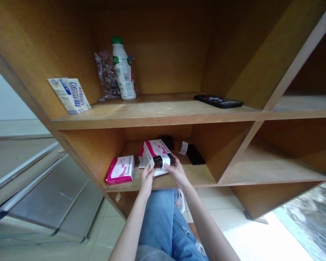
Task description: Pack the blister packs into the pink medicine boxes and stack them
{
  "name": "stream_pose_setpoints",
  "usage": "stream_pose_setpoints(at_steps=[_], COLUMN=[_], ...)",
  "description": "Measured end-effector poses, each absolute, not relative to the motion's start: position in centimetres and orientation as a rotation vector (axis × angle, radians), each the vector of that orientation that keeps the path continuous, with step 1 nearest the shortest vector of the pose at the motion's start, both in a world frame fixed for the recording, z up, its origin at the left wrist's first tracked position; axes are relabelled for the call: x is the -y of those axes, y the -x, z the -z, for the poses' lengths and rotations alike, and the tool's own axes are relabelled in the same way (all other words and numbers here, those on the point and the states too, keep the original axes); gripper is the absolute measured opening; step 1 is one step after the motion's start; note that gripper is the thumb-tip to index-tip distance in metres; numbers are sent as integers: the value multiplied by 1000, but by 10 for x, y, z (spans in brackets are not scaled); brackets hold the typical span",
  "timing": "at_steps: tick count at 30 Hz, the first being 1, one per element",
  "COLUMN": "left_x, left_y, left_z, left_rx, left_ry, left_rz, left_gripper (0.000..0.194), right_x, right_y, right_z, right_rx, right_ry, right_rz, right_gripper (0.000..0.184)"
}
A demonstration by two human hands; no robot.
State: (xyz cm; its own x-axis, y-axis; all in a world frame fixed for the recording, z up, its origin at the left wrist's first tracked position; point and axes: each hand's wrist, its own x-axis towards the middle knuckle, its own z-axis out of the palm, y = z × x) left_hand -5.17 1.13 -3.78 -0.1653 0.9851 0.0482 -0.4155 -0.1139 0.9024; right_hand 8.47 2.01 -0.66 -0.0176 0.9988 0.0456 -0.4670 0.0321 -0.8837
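L hand [147, 178] and R hand [178, 172] are both up at the lower shelf [165, 177] of a wooden shelf unit, fingers curled, holding a pink-and-white box [155, 154] btw them. L hand has the box's near-left side, R hand the right end by a black band w/ a white strip across it. Box sits tilted, just above or on the shelf front, can't tell which, w/ a white sheet [159, 172] poking out under it. Just left of it, a 2nd pink box [120, 169] lies flat on the same shelf, near the front edge. Behind the held box there's a dark item [168, 142], too shadowed to tell what; to its right a small paper slip [183, 148] and a black phone [195, 154], lying flat. Upper shelf [152, 116]: Vitasoy carton [69, 95] leaning at left, white bottle w/ green cap [123, 70] upright, standing in front of a clear plastic bag [105, 74], and a 2nd black phone [218, 101] flat at right. Person's knees in ripped blue jeans [159, 224] are below the hands, tiled floor [108, 232] beyond.
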Motion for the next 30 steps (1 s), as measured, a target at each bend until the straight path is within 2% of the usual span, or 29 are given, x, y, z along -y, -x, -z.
stream_pose_setpoints(at_steps=[7, 12, 14, 19, 26, 30], left_x=[-9, -6, -5, -3, -3, -3], left_y=[53, 53, 53, 54, 54, 54], left_z=[33, 31, 30, 27, 27, 29], left_rx=[-901, -874, -865, -838, -830, -832], left_ry=[-815, -809, -827, -825, -802, -825], left_rz=[-1536, -1484, -1457, -1446, -1461, -1448], left_gripper=[57, 55, 54, 51, 48, 50], right_x=[-28, -29, -32, -36, -27, -32], right_y=[-87, -92, -92, -90, -94, -91], right_z=[15, 11, 11, 17, 22, 28], right_rx=[1242, 1378, 1338, 1331, 1401, 1311], right_ry=[979, 1247, 1310, 1069, 834, 841], right_rz=[-969, -518, -439, -638, -945, -917], right_gripper=[68, 54, 48, 50, 71, 61])
